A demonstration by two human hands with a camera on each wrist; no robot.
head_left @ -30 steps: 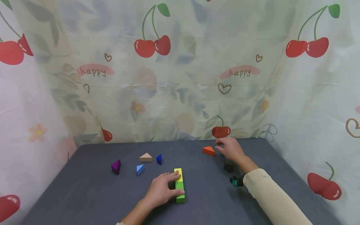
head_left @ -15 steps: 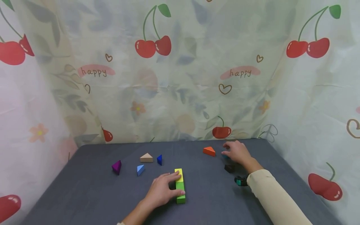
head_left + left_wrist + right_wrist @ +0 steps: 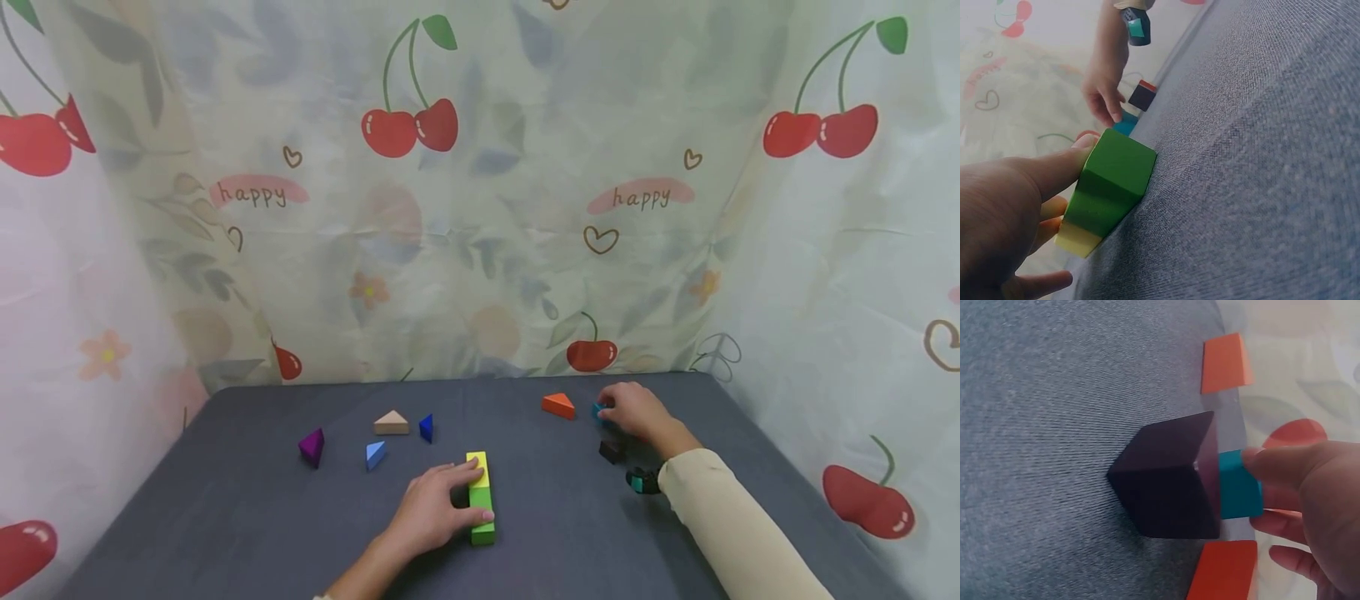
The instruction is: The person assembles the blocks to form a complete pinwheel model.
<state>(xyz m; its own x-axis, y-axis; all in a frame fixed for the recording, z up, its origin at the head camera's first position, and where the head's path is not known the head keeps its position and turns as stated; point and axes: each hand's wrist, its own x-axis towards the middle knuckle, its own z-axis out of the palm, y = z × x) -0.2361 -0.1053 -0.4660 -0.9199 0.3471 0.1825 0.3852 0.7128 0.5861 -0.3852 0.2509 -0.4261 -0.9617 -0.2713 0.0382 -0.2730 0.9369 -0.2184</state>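
My left hand (image 3: 431, 508) rests on a row of blocks, its thumb on the green block (image 3: 481, 502) and a fingertip on the yellow block (image 3: 477, 468) beyond. The thumb lies straight over the green in the left wrist view. At the back right, my right hand (image 3: 637, 410) pinches a teal block (image 3: 1239, 485) between thumb and fingers; the hand hides most of it in the head view. Just nearer stands a dark, nearly black block (image 3: 612, 452), which partly covers the teal one in the right wrist view.
An orange triangular block (image 3: 558, 406) lies left of my right hand; a red block (image 3: 1225, 569) shows beyond the dark one. Farther left are a wooden triangle (image 3: 392, 423), dark blue (image 3: 426, 427), light blue (image 3: 375, 455) and purple (image 3: 312, 447) blocks. A printed curtain (image 3: 480, 275) stands behind the table.
My right hand has moved right from beside the orange block, come down and closed its fingers on the teal block. The left hand has stayed on the row.
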